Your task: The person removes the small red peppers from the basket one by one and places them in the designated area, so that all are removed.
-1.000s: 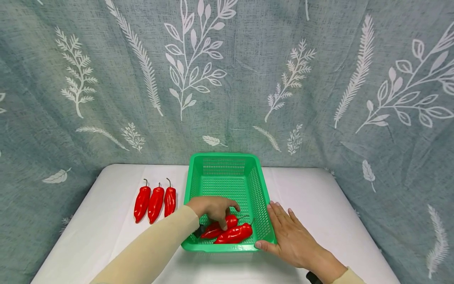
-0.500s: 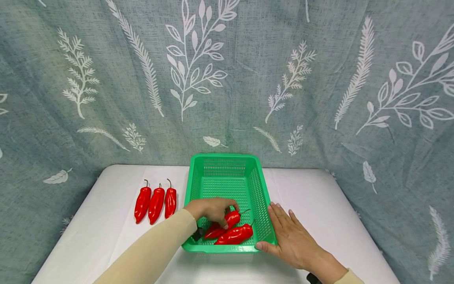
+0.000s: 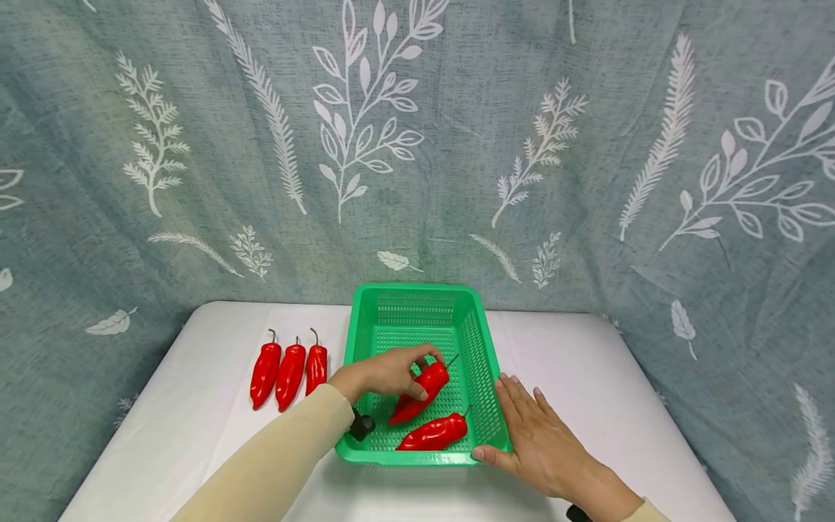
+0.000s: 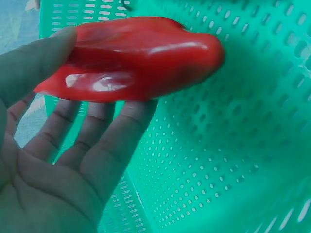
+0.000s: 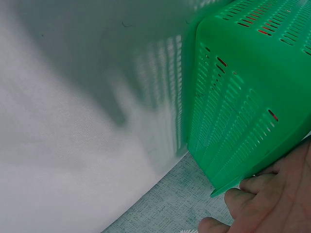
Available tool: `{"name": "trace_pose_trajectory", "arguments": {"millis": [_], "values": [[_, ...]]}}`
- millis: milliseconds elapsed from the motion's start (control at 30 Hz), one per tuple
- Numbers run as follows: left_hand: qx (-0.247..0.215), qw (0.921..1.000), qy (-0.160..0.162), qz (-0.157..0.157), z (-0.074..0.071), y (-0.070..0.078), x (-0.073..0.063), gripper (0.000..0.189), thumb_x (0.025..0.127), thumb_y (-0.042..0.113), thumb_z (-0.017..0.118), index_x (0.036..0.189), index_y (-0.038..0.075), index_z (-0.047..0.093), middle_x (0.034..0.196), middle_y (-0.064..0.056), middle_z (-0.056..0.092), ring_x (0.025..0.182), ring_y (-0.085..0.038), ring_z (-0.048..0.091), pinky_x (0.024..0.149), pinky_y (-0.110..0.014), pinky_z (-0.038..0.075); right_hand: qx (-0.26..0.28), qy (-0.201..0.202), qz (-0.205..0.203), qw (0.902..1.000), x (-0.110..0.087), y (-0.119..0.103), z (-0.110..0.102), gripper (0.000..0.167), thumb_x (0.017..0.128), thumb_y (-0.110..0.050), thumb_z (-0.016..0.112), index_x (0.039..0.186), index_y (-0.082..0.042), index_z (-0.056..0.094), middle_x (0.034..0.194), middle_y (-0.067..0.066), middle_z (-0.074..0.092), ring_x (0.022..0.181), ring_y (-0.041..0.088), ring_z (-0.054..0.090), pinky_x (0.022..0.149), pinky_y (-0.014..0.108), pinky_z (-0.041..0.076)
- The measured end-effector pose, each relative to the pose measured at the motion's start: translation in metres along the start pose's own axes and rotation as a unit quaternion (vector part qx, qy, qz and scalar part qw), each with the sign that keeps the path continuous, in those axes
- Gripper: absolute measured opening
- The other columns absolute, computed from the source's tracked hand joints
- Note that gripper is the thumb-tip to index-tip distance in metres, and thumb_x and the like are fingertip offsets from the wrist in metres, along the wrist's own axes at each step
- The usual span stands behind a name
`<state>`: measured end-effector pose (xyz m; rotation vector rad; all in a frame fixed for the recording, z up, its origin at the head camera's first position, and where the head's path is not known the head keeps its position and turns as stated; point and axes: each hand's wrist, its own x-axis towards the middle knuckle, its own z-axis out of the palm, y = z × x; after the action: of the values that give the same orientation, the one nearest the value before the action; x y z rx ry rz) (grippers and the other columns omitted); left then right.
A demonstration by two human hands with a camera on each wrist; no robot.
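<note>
My left hand (image 3: 399, 371) pinches a glossy red pepper (image 3: 425, 391) between thumb and fingers, inside the green basket (image 3: 485, 341). In the left wrist view that pepper (image 4: 131, 60) spans the grip, with the thumb on one side and the fingertips on the other. A second red pepper (image 3: 435, 433) lies on the basket floor along the near wall. The right hand (image 3: 548, 442) rests with straight fingers against the basket's right rim, its thumb at the near corner. The right wrist view has its fingers at the basket's outer wall (image 5: 233, 111).
Left of the basket, three red peppers (image 3: 289, 377) lie side by side on the white tablecloth (image 3: 222, 348), stems pointing away. Behind the table hangs a grey-green curtain (image 3: 443, 217) with white leaf prints. A black wrist device (image 3: 361, 426) shows at my left wrist.
The left hand has drawn its pepper up and away from the one by the near wall, leaving a gap between them. The right hand has stayed at the rim.
</note>
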<state>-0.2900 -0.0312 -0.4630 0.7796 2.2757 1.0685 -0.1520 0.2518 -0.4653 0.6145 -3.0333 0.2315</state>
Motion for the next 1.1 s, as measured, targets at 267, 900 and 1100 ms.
{"name": "trace_pose_trajectory", "arguments": {"millis": [267,900,1100], "values": [[-0.064,0.9975,0.017,0.025,-0.006,0.007,-0.006,0.057,0.093,0.005,0.079,0.137,0.032,0.056,0.129,-0.008,0.059,0.103,-0.023,0.068,0.079,-0.037,0.064,-0.003,-0.002,0.001,1.0000,0.000,0.000,0.001,0.110,0.095,-0.079,0.050,0.163,0.004,0.029,0.172,0.018,0.030,0.160,0.038,0.026,0.126,0.063,0.027],[-0.136,0.9850,0.088,0.059,-0.032,0.016,-0.032,0.059,0.095,0.011,0.078,0.145,0.027,0.051,0.136,-0.011,0.055,0.120,-0.031,0.065,0.083,-0.043,0.064,0.001,0.007,-0.003,1.0000,0.001,-0.001,-0.001,0.108,0.096,-0.078,0.052,0.163,0.005,0.030,0.171,0.019,0.031,0.160,0.039,0.026,0.125,0.064,0.027],[-0.148,0.9811,0.100,0.075,-0.043,0.016,-0.043,0.059,0.096,0.011,0.077,0.146,0.026,0.050,0.139,-0.013,0.056,0.121,-0.033,0.064,0.084,-0.043,0.064,0.002,0.006,-0.002,1.0000,0.001,-0.001,0.000,0.108,0.096,-0.077,0.053,0.163,0.004,0.030,0.171,0.018,0.031,0.160,0.038,0.027,0.125,0.063,0.027]]}}
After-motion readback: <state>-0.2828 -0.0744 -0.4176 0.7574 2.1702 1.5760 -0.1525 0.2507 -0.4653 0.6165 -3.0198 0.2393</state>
